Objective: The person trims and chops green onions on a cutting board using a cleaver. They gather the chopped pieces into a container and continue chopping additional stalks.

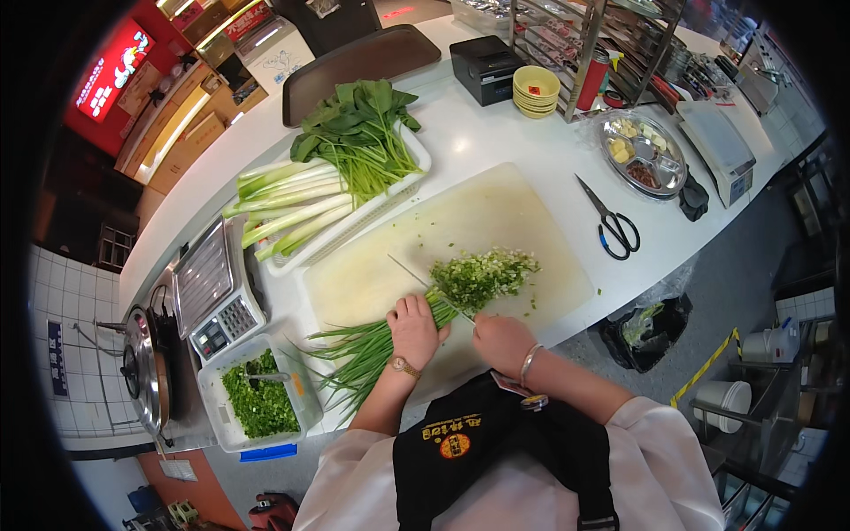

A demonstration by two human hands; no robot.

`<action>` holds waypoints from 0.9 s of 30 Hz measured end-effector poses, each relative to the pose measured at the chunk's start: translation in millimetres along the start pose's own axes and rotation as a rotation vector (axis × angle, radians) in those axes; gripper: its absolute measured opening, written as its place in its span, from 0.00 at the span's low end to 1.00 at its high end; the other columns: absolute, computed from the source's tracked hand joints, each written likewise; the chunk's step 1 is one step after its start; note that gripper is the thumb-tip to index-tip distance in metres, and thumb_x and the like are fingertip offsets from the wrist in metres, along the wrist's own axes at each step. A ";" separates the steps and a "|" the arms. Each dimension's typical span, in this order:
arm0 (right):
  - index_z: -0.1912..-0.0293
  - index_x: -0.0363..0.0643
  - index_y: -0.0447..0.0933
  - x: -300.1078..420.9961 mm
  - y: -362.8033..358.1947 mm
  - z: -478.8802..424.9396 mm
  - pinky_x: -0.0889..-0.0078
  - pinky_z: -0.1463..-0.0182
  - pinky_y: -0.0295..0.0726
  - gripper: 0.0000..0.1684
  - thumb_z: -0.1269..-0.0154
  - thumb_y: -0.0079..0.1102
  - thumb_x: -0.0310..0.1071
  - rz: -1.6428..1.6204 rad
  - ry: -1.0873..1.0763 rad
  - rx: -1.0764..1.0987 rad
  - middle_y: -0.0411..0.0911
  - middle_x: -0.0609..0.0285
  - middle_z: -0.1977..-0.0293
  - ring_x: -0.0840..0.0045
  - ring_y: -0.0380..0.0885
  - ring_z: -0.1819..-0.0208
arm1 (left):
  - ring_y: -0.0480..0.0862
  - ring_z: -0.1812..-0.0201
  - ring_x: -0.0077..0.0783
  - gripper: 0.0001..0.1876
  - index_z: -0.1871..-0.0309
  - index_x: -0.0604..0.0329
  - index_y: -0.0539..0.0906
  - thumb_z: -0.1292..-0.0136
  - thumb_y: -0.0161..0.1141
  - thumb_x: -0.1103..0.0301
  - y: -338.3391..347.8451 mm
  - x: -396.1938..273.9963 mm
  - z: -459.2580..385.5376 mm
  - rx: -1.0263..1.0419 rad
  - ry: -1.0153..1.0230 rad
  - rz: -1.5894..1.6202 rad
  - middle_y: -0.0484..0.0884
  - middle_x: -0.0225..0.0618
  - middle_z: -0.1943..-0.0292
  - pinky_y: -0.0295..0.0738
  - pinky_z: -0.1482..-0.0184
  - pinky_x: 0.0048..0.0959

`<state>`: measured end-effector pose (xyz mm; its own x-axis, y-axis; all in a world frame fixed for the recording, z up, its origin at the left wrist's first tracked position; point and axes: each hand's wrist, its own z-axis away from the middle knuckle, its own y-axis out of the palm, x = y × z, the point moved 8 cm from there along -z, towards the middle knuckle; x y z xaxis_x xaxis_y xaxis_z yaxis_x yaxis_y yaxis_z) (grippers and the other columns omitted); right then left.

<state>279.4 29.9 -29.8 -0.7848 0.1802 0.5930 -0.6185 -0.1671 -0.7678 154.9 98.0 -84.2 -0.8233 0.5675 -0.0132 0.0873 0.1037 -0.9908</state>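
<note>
My left hand (415, 330) presses a bunch of long green scallions (358, 358) against the white cutting board (358, 279). The loose green ends fan out to the left, past the board's edge. In my right hand (505, 342) is the handle of a kitchen knife (410, 271), its blade seen nearly edge-on across the bunch, close to the left fingers. Just beyond the blade lies a heap of chopped scallion (485, 275), with small bits scattered over the board.
A white basket (392, 192) holds leek stalks (299, 199) and leafy greens (362, 126). Left stand a digital scale (229, 325) and a plastic tub (302, 378) of chopped greens. Scissors (611, 222) and a divided steel tray (644, 156) lie right. A lined bin (644, 332) stands below the counter edge.
</note>
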 end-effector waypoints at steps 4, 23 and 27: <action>0.65 0.38 0.76 -12.5 38.2 -15.6 0.52 0.63 0.78 0.10 0.41 0.49 0.33 0.068 -0.159 0.037 0.79 0.43 0.71 0.51 0.80 0.67 | 0.71 0.51 0.41 0.36 0.50 0.67 0.72 0.57 0.68 0.47 1.3 -5.2 -8.0 0.088 0.016 -0.029 0.72 0.43 0.55 0.65 0.53 0.40; 0.68 0.35 0.79 -6.9 46.3 -54.3 0.57 0.60 0.80 0.09 0.47 0.59 0.32 -0.084 -0.060 0.045 0.80 0.44 0.70 0.54 0.82 0.64 | 0.68 0.48 0.45 0.37 0.48 0.68 0.68 0.57 0.68 0.52 9.4 9.2 -0.7 0.092 -0.035 -0.055 0.70 0.44 0.52 0.66 0.51 0.42; 0.67 0.36 0.76 -17.5 28.9 -44.0 0.53 0.63 0.78 0.09 0.43 0.54 0.32 -0.095 -0.039 -0.070 0.79 0.44 0.72 0.52 0.80 0.68 | 0.69 0.49 0.45 0.37 0.47 0.68 0.68 0.56 0.68 0.51 6.0 2.4 -5.5 0.039 0.005 0.010 0.70 0.44 0.53 0.66 0.52 0.41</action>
<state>276.9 64.5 -73.1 -0.7245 0.1539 0.6719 -0.6871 -0.0830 -0.7218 156.6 104.5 -89.4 -0.8194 0.5727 -0.0226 0.0733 0.0657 -0.9951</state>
